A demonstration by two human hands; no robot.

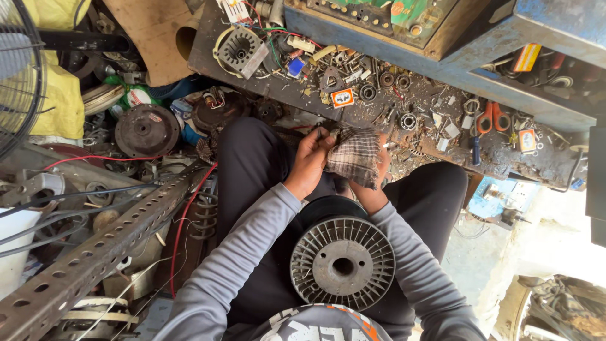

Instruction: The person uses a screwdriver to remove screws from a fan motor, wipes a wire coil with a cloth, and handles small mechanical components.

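Spool [343, 264]: grey ribbed plastic reel, flat face up, resting on the lap at 6 o'clock, between the two grey sleeves.
Left hand [310, 159]: just past the spool toward 12 o'clock, fingers curled and pinched on the near edge of the cloth; something small at the fingertips, too small to tell.
Cloth [355, 155]: checked rag, brown and pale, bunched between both hands, above the knees and just short of the bench edge.
Right hand [381, 165]: at 1 o'clock from the spool, mostly hidden behind the cloth, wrapped in it and gripping it; finger spread cannot be told.
Metal strip [95, 252]: perforated angle bar, slanting from 8 o'clock toward the left knee, with a red wire [183, 215] running beside it.
Round motor part [146, 130]: dark rusty disc at 10 o'clock, among scrap on the floor.
Bench [442, 136]: dirty dark top across 12 to 2 o'clock, strewn with bearings, washers and scraps.
Scissors [493, 117]: orange handles, lying on the bench at 2 o'clock, well apart from the hands.
Fan guard [19, 69]: wire cage at far 9 to 10 o'clock, beside yellow cloth.
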